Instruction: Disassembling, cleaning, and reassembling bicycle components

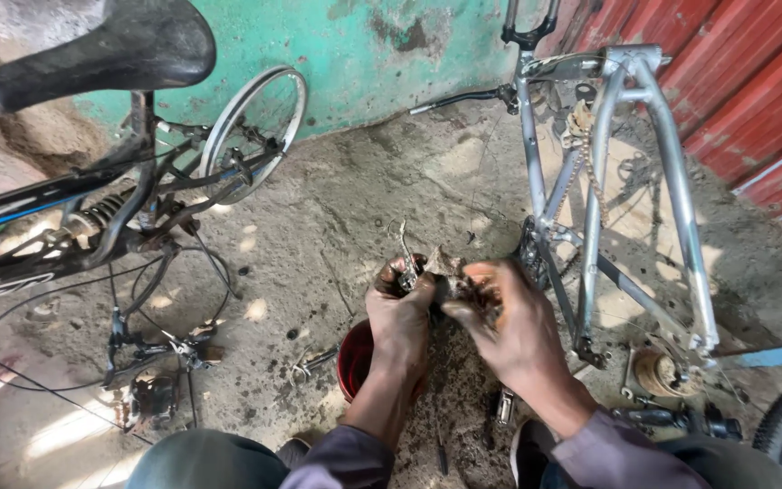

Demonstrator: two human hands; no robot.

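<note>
A: What is lying on the left side?

B: A black bicycle (92, 208) is lying over the concrete floor (337, 208), its small wheel (253, 127) leaning near the green wall (364, 45).

A: And the hands?

B: The left hand (400, 312) is closing its grip around a dirty greasy part (445, 276), above a red container (355, 358). The right hand (509, 321) is pinching the same part from the right side. The part is sitting between both hands, just in front of the fingers; I cannot tell its long axis.

A: Is free room being left?

B: Leftward, yes. Rightward, the silver bicycle frame (608, 199) is standing very near the right hand.
</note>
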